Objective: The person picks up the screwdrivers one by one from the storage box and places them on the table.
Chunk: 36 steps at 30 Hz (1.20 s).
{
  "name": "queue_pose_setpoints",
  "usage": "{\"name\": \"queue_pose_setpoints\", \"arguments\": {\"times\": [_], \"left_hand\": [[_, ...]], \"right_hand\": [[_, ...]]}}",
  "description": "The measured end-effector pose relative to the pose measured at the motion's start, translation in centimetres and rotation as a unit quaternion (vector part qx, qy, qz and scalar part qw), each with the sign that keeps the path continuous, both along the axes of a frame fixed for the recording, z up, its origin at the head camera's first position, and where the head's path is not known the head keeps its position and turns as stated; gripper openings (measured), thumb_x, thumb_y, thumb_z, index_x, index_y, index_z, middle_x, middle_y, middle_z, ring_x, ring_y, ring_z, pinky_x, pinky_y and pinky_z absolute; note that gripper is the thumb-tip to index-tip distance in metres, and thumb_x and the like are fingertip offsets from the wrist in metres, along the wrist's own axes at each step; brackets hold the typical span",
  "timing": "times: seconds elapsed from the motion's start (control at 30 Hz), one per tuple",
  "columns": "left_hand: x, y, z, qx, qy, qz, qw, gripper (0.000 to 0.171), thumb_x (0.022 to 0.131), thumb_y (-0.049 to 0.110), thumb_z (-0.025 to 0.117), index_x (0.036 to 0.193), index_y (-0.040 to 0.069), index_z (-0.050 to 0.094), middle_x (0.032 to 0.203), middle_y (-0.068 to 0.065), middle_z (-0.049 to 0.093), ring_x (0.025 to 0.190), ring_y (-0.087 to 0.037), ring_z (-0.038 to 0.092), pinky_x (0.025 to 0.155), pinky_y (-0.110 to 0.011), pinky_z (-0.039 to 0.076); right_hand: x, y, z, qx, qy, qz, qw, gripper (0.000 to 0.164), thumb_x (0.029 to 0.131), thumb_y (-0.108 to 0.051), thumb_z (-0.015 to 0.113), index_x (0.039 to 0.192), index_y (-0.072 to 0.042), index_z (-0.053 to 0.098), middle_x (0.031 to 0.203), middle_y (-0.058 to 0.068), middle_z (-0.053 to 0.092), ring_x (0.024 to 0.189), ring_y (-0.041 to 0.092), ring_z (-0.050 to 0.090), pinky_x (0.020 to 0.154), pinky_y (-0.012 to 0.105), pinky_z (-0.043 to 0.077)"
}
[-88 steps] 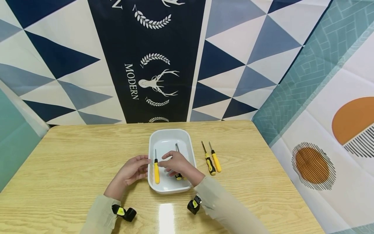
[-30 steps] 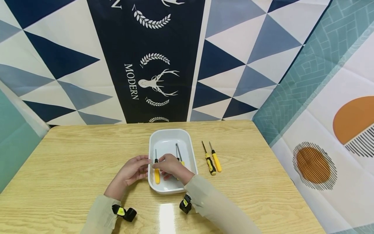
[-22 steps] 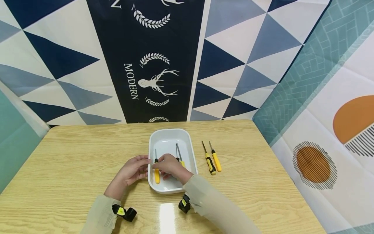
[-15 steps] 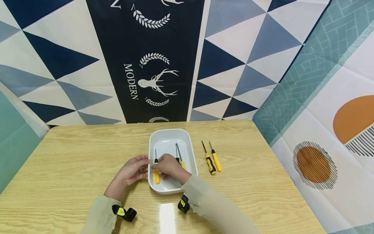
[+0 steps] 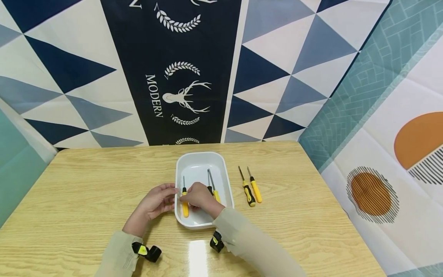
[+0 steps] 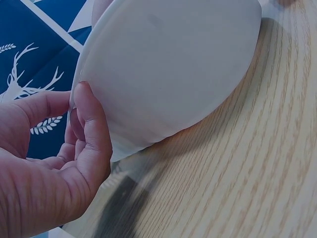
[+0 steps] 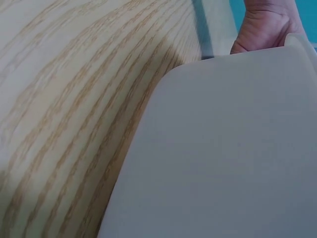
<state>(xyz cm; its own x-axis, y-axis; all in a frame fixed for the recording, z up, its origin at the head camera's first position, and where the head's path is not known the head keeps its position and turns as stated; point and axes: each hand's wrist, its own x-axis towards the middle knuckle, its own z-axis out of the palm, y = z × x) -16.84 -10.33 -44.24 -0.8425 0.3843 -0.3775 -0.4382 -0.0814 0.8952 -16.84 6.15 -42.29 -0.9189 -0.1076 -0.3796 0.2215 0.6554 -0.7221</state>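
Observation:
A white tray (image 5: 221, 169) stands on the wooden table. My left hand (image 5: 159, 201) holds its left side at the rim; the left wrist view shows the thumb and fingers at the tray's edge. Inside the tray, my right hand (image 5: 200, 197) pinches the yellow handle of a screwdriver (image 5: 185, 211) lying along the left wall. Its thin shaft points away from me. To the right of that hand lie two more screwdrivers, one with a yellow handle (image 5: 216, 195), their handles partly covered by the hand. The tray's wall hides the right fingers in the right wrist view.
Two screwdrivers lie on the table right of the tray: one with a black-and-yellow handle (image 5: 249, 196), one with a plain yellow handle (image 5: 257, 191). Patterned cloth (image 5: 187, 77) hangs behind the table's far edge.
My right hand has shifted slightly left and lower, and its fingers have closed on the left screwdriver's handle. More of the other two screwdrivers in the tray shows. My left hand stays put.

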Motion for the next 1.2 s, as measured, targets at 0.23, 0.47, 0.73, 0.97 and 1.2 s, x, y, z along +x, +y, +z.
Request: {"name": "queue_pose_setpoints", "arguments": {"times": [0.23, 0.47, 0.73, 0.97, 1.2], "left_hand": [[-0.03, -0.06, 0.0, -0.002, 0.001, 0.001, 1.0, 0.051, 0.095, 0.018, 0.051, 0.135, -0.006, 0.029, 0.093, 0.002, 0.058, 0.077, -0.006, 0.057, 0.067, -0.02, 0.053], [0.06, -0.14, -0.1, -0.002, 0.003, 0.003, 1.0, 0.051, 0.094, 0.018, 0.052, 0.134, -0.006, 0.03, 0.095, 0.0, 0.059, 0.078, -0.007, 0.057, 0.068, -0.02, 0.054], [0.18, -0.15, -0.06, -0.001, 0.005, -0.001, 1.0, 0.052, 0.094, 0.018, 0.052, 0.134, -0.007, 0.031, 0.094, 0.001, 0.059, 0.078, -0.007, 0.057, 0.068, -0.02, 0.054], [0.14, -0.1, 0.03, 0.004, 0.004, -0.005, 1.0, 0.049, 0.094, 0.017, 0.052, 0.132, -0.007, 0.031, 0.091, 0.002, 0.059, 0.077, -0.007, 0.058, 0.067, -0.02, 0.054], [-0.01, -0.02, 0.03, 0.003, 0.0, -0.002, 1.0, 0.049, 0.094, 0.017, 0.052, 0.132, -0.006, 0.031, 0.089, 0.003, 0.06, 0.077, -0.007, 0.059, 0.067, -0.02, 0.055]], "right_hand": [[0.06, -0.23, 0.03, 0.027, 0.001, 0.013, 1.0, 0.041, 0.08, -0.018, 0.072, 0.052, -0.015, 0.041, 0.042, -0.003, 0.038, 0.039, 0.011, 0.043, 0.037, 0.019, 0.039], [-0.05, -0.33, -0.16, 0.049, -0.004, 0.02, 0.999, 0.044, 0.08, -0.017, 0.07, 0.05, -0.016, 0.037, 0.044, -0.003, 0.04, 0.039, 0.012, 0.048, 0.039, 0.021, 0.044], [0.12, -0.17, -0.34, 0.026, -0.007, 0.016, 0.999, 0.047, 0.081, -0.022, 0.068, 0.049, -0.017, 0.035, 0.044, -0.004, 0.038, 0.039, 0.012, 0.047, 0.038, 0.021, 0.042], [0.08, -0.04, -0.13, 0.001, -0.01, 0.011, 1.0, 0.041, 0.082, -0.023, 0.066, 0.051, -0.015, 0.041, 0.047, -0.002, 0.043, 0.041, 0.013, 0.05, 0.039, 0.022, 0.045], [0.07, -0.07, 0.23, -0.004, -0.022, -0.003, 1.0, 0.029, 0.083, -0.023, 0.065, 0.06, -0.011, 0.052, 0.054, 0.002, 0.051, 0.045, 0.015, 0.054, 0.042, 0.024, 0.048]]}}
